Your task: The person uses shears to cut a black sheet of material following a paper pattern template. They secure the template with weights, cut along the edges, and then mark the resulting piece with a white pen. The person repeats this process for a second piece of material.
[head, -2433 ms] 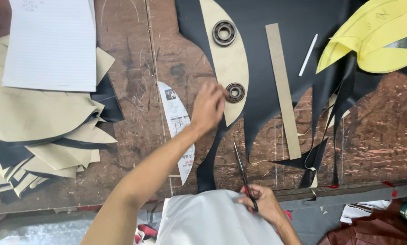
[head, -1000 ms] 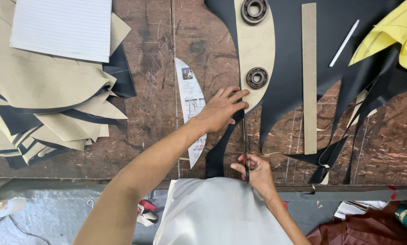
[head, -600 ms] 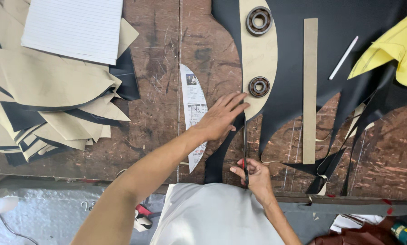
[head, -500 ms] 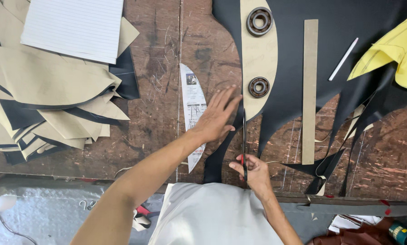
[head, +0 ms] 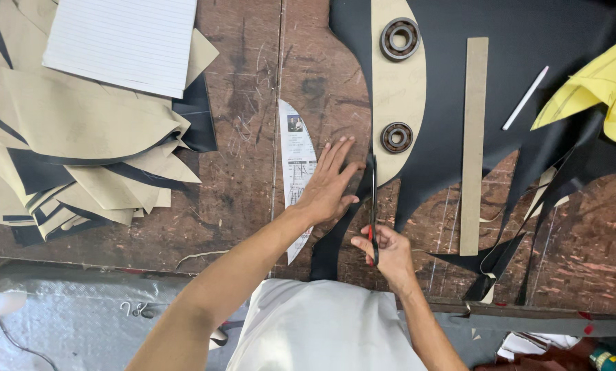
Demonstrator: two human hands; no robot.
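My left hand lies flat with fingers spread on the edge of a black sheet on the wooden table. My right hand grips a pair of red-handled scissors, whose blades point away from me along the edge of a tan curved cardboard pattern. Two round metal bearing rings sit on that pattern as weights, the second ring farther away. A curved piece of printed paper lies just left of my left hand.
A pile of tan and black cut pieces lies at left under a lined white paper sheet. A long tan cardboard strip, a white marking pencil and folded yellow paper lie at right. Black offcuts trail toward the table's near edge.
My left hand slid down from the lower bearing ring to press flat on the black sheet beside the scissors. The scissors now stand upright along the pattern's edge.
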